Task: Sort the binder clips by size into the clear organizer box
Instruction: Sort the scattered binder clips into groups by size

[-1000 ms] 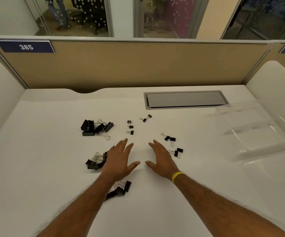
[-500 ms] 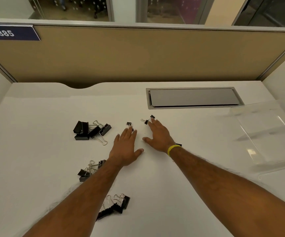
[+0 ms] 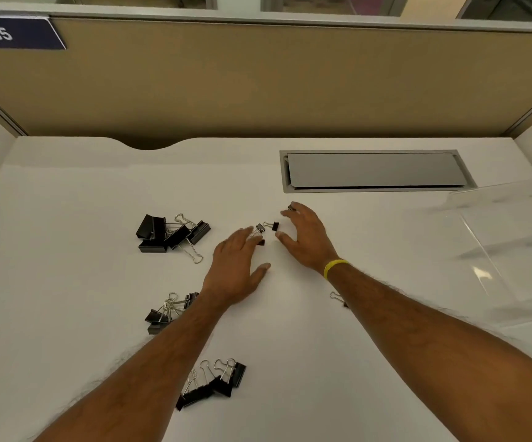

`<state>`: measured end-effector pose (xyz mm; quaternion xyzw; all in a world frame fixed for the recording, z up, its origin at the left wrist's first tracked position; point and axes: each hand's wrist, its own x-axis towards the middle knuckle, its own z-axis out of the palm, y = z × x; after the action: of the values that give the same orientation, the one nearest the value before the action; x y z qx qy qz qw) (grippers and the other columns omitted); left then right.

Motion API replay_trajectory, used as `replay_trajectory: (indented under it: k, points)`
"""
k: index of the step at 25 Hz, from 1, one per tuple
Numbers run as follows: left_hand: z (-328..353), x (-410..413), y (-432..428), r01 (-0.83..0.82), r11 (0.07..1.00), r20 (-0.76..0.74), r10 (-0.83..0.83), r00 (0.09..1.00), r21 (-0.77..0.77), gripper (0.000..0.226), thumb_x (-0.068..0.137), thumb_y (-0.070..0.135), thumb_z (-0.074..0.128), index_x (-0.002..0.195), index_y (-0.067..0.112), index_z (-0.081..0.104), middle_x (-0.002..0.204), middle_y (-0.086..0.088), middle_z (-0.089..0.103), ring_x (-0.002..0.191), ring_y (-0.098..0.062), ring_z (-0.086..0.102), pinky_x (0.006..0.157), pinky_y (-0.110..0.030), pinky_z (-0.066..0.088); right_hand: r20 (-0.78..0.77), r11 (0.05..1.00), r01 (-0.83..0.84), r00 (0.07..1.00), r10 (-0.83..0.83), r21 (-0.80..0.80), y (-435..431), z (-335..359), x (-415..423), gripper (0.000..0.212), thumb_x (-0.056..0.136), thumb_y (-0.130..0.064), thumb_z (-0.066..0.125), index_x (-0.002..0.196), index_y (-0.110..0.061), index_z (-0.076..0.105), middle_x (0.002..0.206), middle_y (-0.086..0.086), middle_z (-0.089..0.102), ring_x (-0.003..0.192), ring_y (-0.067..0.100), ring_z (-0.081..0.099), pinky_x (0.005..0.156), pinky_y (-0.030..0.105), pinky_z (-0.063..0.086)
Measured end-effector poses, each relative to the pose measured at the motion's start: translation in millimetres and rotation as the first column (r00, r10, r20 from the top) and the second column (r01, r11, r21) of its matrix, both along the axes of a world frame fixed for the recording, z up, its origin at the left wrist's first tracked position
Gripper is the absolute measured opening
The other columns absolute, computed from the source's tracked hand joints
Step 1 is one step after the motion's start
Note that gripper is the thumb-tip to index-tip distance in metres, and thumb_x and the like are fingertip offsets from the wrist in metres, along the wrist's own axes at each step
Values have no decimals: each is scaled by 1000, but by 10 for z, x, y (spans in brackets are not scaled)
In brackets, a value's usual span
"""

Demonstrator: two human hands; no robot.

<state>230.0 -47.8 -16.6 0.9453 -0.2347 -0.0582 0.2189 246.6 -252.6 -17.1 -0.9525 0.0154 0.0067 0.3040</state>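
Black binder clips lie in groups on the white desk. A pile of large clips (image 3: 170, 232) sits at the left, a medium pile (image 3: 169, 311) lies beside my left forearm, and another pile (image 3: 213, 382) is nearer me. Three small clips (image 3: 266, 229) lie between my hands. My left hand (image 3: 237, 269) rests flat with fingers spread, its fingertips touching the small clips. My right hand (image 3: 306, 237) is open and cupped just right of them, a fingertip against one small clip (image 3: 291, 207). The clear organizer box (image 3: 510, 247) stands at the right edge.
A grey cable hatch (image 3: 373, 170) is set into the desk behind my right hand. A tan partition (image 3: 258, 84) closes the back, with white side panels on both sides. One small clip (image 3: 336, 296) peeks out from under my right forearm.
Both hands have slid forward from the desk's middle to the small clips at the back and drawn them closer together. The view has tilted down.
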Motion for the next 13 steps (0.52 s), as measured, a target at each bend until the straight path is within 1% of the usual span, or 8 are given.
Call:
replay_trajectory:
  k: [2, 4, 7, 9, 11, 13]
  points:
    - [35, 107, 10, -123, 992, -56, 123, 991, 10, 66, 90, 44, 57, 145, 16, 37, 152, -5, 34, 139, -25, 32, 111, -44, 30, -95, 999, 19, 995, -15, 38, -4, 47, 79, 67, 89, -32, 65, 147, -15, 37, 158, 7, 26, 147, 21, 20, 119, 31, 16]
    - [53, 170, -10, -163, 986, -103, 164, 981, 20, 67, 88, 42, 62, 143, 11, 38, 144, -7, 38, 132, -26, 39, 105, -43, 38, -161, 999, -45, 986, 47, 16, 26, 59, 145, 72, 88, -34, 66, 149, -15, 33, 159, 7, 23, 148, 21, 18, 120, 31, 16]
    - [38, 202, -48, -186, 982, -161, 182, 970, -14, 69, 86, 41, 66, 141, 8, 39, 137, -9, 40, 128, -26, 40, 103, -41, 41, -157, 985, -170, 974, 165, -22, 111, 40, 164, 67, 86, -35, 69, 145, -17, 42, 157, 7, 28, 145, 23, 22, 117, 32, 21]
    - [24, 210, -66, -208, 977, -178, 196, 964, -51, 69, 85, 39, 68, 140, 7, 40, 135, -10, 41, 126, -26, 41, 104, -40, 40, -142, 975, -223, 965, 219, -13, 149, 25, 143, 67, 82, -36, 73, 141, -17, 46, 152, 6, 35, 141, 23, 29, 116, 34, 28]
    - [19, 215, -69, -204, 976, -189, 188, 964, -70, 71, 84, 35, 71, 141, 7, 40, 134, -10, 41, 125, -26, 43, 105, -37, 40, -120, 966, -258, 958, 260, 32, 155, 53, 130, 71, 76, -33, 78, 139, -19, 47, 145, 3, 41, 134, 21, 39, 111, 36, 36]
    - [12, 247, -43, -189, 980, -214, 171, 962, -66, 75, 82, 32, 73, 143, 7, 38, 133, -9, 41, 122, -25, 47, 104, -36, 41, -131, 967, -244, 959, 252, 73, 136, 123, 159, 82, 69, -31, 84, 140, -20, 44, 141, 1, 42, 126, 19, 45, 105, 36, 43]
